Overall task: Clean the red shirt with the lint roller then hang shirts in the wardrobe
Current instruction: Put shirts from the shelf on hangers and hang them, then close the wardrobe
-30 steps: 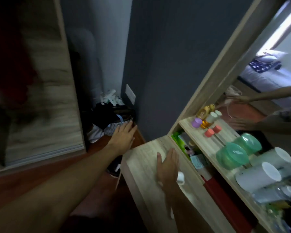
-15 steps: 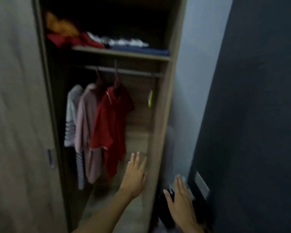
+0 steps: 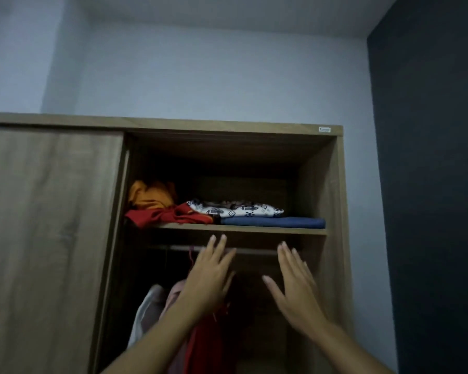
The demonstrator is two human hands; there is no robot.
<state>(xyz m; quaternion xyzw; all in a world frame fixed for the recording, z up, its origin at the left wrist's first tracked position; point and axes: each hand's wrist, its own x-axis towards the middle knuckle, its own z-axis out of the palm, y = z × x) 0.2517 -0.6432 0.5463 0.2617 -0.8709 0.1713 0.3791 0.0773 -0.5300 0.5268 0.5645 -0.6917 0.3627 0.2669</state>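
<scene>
The wooden wardrobe [image 3: 335,184] stands open on its right side. A red shirt [image 3: 208,344] hangs from the rail [image 3: 254,251], partly hidden behind my left hand [image 3: 208,282]. That hand is raised in front of the rail, fingers apart, holding nothing. My right hand [image 3: 295,284] is lifted beside it, to the right of the hanging clothes, also empty with fingers spread. A pale pink shirt [image 3: 173,295] and a white shirt [image 3: 146,311] hang left of the red one. No lint roller is in view.
The sliding door [image 3: 52,238] covers the wardrobe's left half. Folded clothes lie on the shelf [image 3: 254,230]: an orange piece [image 3: 149,195], a red piece [image 3: 170,217], a patterned white piece [image 3: 235,210] on a blue one [image 3: 276,222]. A dark wall [image 3: 430,184] stands to the right.
My view swung from the dresser to the wardrobe and then tilted up. Both hands rose from low by the wardrobe's floor to the level of the hanging rail.
</scene>
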